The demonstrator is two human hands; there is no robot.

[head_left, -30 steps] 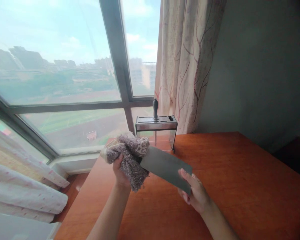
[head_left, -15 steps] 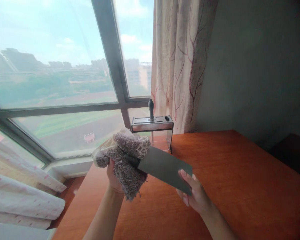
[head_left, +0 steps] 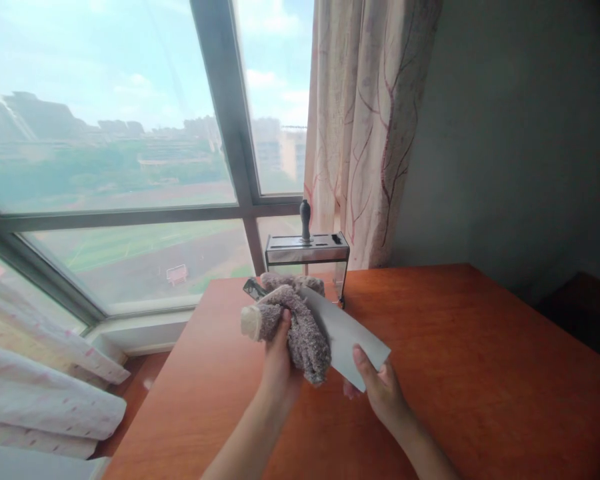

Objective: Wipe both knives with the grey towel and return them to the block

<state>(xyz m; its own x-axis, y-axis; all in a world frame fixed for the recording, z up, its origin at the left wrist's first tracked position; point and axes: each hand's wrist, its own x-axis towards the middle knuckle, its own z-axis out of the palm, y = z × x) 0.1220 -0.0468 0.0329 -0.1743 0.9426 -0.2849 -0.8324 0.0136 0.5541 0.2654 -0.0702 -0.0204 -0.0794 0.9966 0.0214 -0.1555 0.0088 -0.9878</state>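
A cleaver is held up over the table, its broad rectangular blade (head_left: 353, 330) slanting down to the right. My left hand (head_left: 280, 357) is closed around a grey-brown fluffy cloth (head_left: 307, 333), which wraps the blade near the handle. Past the cloth on the left, the dark end of the cleaver's handle (head_left: 253, 288) sticks out. At the blade's far end, my right hand (head_left: 383, 390) pinches it, thumb on top and fingers underneath.
Behind the cloth stands a metal-topped knife block (head_left: 307, 252) with clear sides and a grey-handled tool upright in it. The reddish-brown wooden table (head_left: 470, 353) reaches a window (head_left: 115, 220) and a curtain (head_left: 365, 133). More curtain (head_left: 45, 387) hangs at left.
My left hand and the cloth have moved right, over the blade, uncovering the handle's end. The blade has tilted and now looks much lighter. My right hand keeps its pinch on the blade's end.
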